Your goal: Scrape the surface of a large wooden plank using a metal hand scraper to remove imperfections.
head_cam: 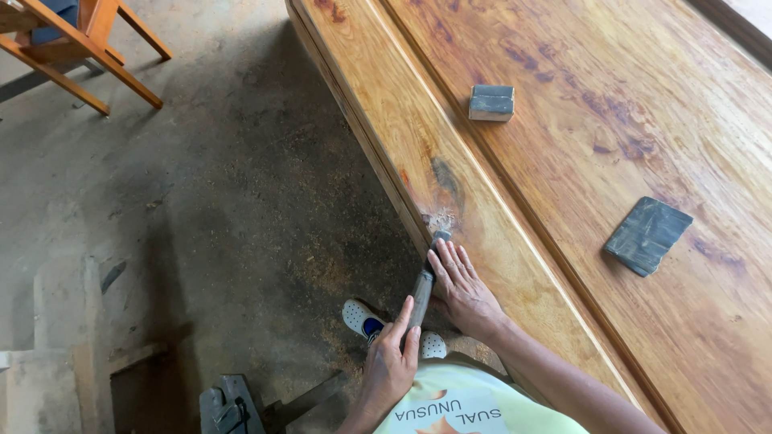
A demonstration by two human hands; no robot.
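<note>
**A:** What are the hands on?

**B:** A slim tool (424,281) with a dull grey, rounded handle and a dark tip. The left hand (390,366) is clenched round the handle's lower end, fingers wrapped about it. The right hand (461,288) lies flat, fingers stretched out and released, pressing on the wood just beside the tool's upper part; I cannot tell whether they touch the shaft.

**A:** And where does the tip sit?

**B:** Just beyond the right fingertips, at the near edge of a big varnished wooden slab (563,161), glossy, amber, with dark grain streaks. A small patch of pale, rough scrapings (440,219) lies right past the tip.

**A:** Anything else on the wood?

**B:** Well beyond the fingers, a small rectangular block (491,103) with a grey top. To the right of the right hand, well apart, a flat dark grey pad (647,235), roughly square, scuffed.

**A:** Below the hands?

**B:** A dusty concrete floor (201,201) strewn with sawdust, and white perforated shoes (363,319) near the left fingers.
</note>
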